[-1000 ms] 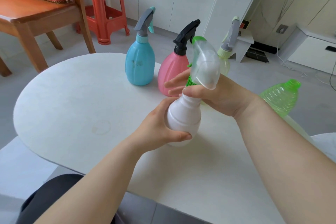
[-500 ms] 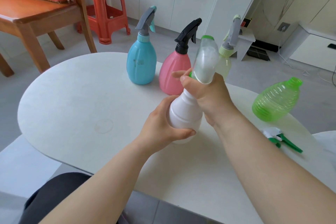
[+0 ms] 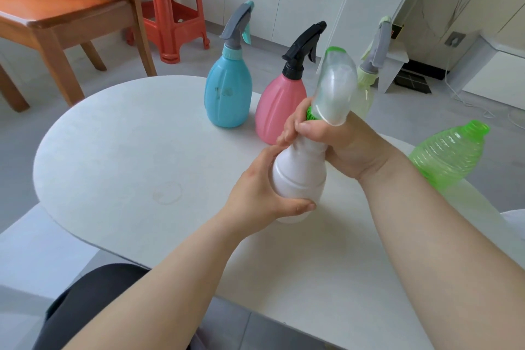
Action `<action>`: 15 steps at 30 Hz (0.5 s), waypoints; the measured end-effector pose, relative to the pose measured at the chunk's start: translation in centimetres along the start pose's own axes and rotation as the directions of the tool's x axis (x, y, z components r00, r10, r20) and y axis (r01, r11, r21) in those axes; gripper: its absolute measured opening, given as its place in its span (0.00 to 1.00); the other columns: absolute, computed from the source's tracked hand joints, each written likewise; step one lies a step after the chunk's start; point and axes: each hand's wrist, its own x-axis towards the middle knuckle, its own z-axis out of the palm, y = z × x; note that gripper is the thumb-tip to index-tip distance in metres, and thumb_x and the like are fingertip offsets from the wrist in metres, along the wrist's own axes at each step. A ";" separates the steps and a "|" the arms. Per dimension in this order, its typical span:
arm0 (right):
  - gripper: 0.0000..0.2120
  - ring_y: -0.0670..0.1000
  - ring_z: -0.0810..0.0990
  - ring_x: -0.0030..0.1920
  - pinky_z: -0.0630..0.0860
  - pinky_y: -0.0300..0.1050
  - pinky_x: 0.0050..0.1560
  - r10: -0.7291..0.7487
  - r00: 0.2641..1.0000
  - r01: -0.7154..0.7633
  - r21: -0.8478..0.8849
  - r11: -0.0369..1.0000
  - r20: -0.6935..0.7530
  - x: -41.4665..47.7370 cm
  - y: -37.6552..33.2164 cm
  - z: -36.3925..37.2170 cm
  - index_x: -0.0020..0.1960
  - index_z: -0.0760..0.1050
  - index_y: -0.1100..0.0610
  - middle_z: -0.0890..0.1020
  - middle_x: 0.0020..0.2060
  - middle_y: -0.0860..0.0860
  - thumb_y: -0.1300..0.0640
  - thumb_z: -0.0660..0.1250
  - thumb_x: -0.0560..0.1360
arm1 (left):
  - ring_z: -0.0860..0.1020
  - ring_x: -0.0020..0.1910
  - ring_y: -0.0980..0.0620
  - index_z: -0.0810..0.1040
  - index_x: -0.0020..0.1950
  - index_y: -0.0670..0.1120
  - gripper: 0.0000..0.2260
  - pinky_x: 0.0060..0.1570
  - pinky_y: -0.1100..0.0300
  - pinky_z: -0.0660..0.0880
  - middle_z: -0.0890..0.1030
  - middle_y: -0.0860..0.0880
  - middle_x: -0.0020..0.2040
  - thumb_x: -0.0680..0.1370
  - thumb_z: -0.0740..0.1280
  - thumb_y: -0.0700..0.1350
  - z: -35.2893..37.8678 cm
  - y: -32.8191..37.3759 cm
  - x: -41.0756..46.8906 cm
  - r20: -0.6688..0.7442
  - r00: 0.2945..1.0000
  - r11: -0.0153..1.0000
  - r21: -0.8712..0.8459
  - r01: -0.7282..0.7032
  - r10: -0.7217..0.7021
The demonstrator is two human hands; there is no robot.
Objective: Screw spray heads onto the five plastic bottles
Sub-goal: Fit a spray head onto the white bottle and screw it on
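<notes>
L hand (image 3: 264, 193) fingers (image 3: 301, 205) wrap the white bottle (image 3: 298, 176) body at mid desk (image 3: 127, 150). R hand (image 3: 341, 148) fingers (image 3: 292, 125) grip the green collar of the clear spray head (image 3: 336, 88) on its neck. Far side: blue bottle (image 3: 227, 96), pink bottle (image 3: 279, 111), yellow bottle (image 3: 365, 94), upright w/ heads. Right: green bottle (image 3: 449, 156) on its side, neck open.

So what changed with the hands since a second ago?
The right hand twisted round the green collar of the spray head, wrist swinging toward the person. The left hand kept holding the white bottle. The blue bottle and pink bottle stayed put.
</notes>
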 end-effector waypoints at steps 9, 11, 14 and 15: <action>0.05 0.51 0.83 0.39 0.78 0.48 0.48 -0.087 0.926 0.061 -0.084 0.995 -0.366 -1.2 0.2 2.2 0.27 0.70 0.56 0.77 0.22 0.47 0.61 0.62 0.61 | 0.72 0.45 0.74 0.64 0.46 0.72 0.28 0.38 0.78 0.70 0.74 0.67 0.45 0.54 0.73 0.52 0.3 -0.1 -0.4 -0.014 1.000 1.000 0.002 0.020 -0.020; 0.05 0.52 0.83 0.41 0.78 0.49 0.50 -0.078 0.908 0.044 -0.091 0.995 -0.412 -1.2 0.1 2.6 0.27 0.70 0.55 0.78 0.22 0.47 0.60 0.63 0.61 | 0.72 0.45 0.74 0.64 0.46 0.73 0.28 0.37 0.78 0.70 0.74 0.68 0.45 0.54 0.73 0.52 0.3 -0.1 -0.4 -0.012 1.000 1.000 0.002 0.012 -0.012; 0.03 0.53 0.80 0.42 0.75 0.49 0.51 -0.057 0.893 0.005 -0.117 0.993 -0.446 -1.3 -0.1 2.6 0.30 0.71 0.56 0.80 0.28 0.48 0.58 0.64 0.61 | 0.73 0.47 0.72 0.64 0.48 0.74 0.30 0.42 0.74 0.72 0.74 0.71 0.46 0.54 0.74 0.54 0.6 0.0 -0.5 -0.036 0.999 1.000 -0.009 -0.007 0.007; 0.05 0.54 0.77 0.41 0.73 0.48 0.50 -0.052 0.884 -0.008 -0.126 0.992 -0.465 -1.3 -0.1 2.5 0.32 0.71 0.58 0.78 0.32 0.53 0.57 0.64 0.61 | 0.73 0.49 0.70 0.63 0.49 0.73 0.30 0.45 0.70 0.73 0.74 0.70 0.48 0.54 0.74 0.54 0.7 0.0 -0.6 -0.050 0.999 1.000 -0.013 -0.014 0.013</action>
